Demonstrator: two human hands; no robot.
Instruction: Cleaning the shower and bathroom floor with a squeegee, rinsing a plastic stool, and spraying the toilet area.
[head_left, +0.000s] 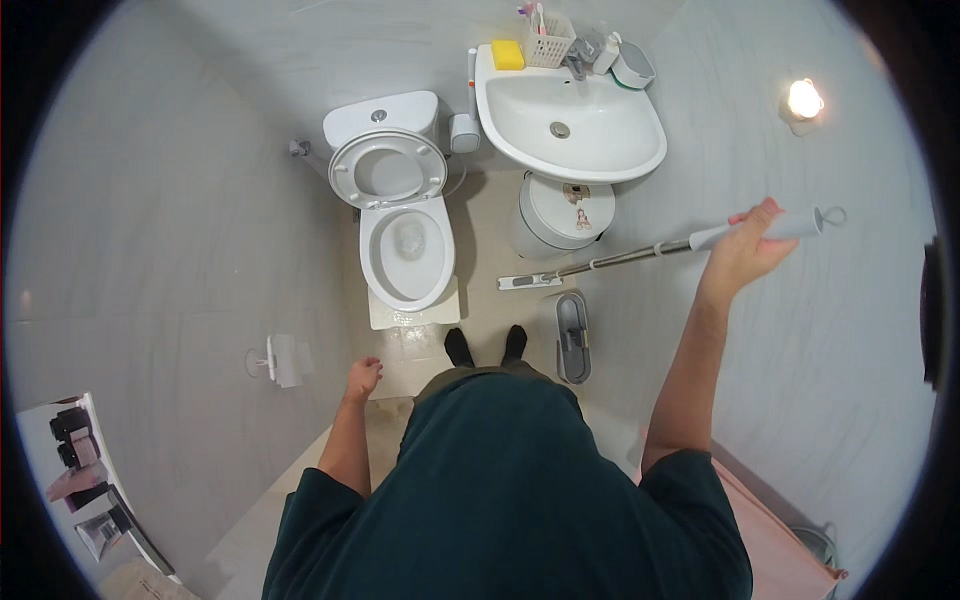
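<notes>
My right hand (746, 251) is closed around the white grip of a flat mop (626, 258), out to the right. A wire loop sticks out of the grip's end. The mop's metal pole slopes down to a narrow white and grey head over the beige floor, left of the pole. Just below that head stands a slim grey mop bucket (574, 337), right of my feet. My left hand (364, 377) hangs loosely curled at my left side, with nothing visible in it. Nearest to it is the white toilet (411, 251), its seat and lid raised.
A white washbasin (540, 154) holds a yellow sponge (508, 55) and a toothbrush basket (549, 41) on its rim. Beneath stands a round white bin (574, 214). A toilet brush holder (465, 135) hangs beside the basin. Toilet paper (289, 361) is on the left wall, a lit lamp (805, 100) on the right.
</notes>
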